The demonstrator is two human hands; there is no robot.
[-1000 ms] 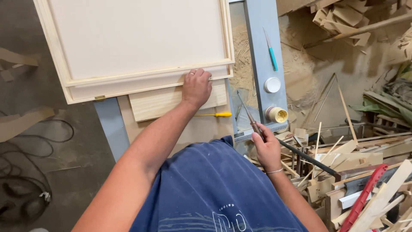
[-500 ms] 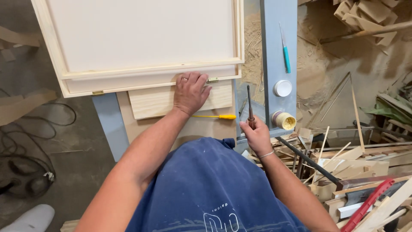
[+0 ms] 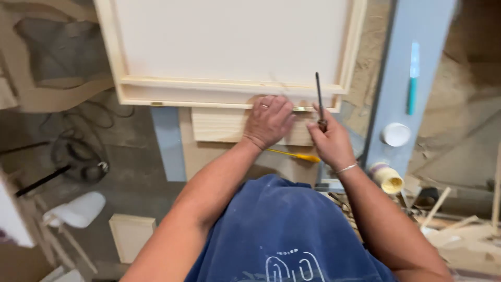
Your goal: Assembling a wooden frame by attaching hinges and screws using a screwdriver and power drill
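A pale wooden frame with a white panel (image 3: 229, 47) lies on the bench in front of me. My left hand (image 3: 269, 121) presses flat on its near edge, fingers over a small brass hinge. My right hand (image 3: 329, 141) grips a thin dark metal tool (image 3: 318, 96), its shaft pointing up over the frame's near right corner. Under the frame sits a light wooden block (image 3: 219, 125). A yellow-handled tool (image 3: 297, 155) lies on the bench just below my two hands.
A grey-blue metal beam (image 3: 402, 68) runs along the right, with a teal pen (image 3: 412, 78) and a white cap (image 3: 395, 134) on it. A glue bottle (image 3: 387, 177) stands near my right wrist. Wood offcuts lie at right; cables and a white bottle (image 3: 78, 209) on the floor at left.
My right hand has brought the dark tool up from the scrap pile at right to the frame's near edge beside my left hand. My left hand stays on the frame.
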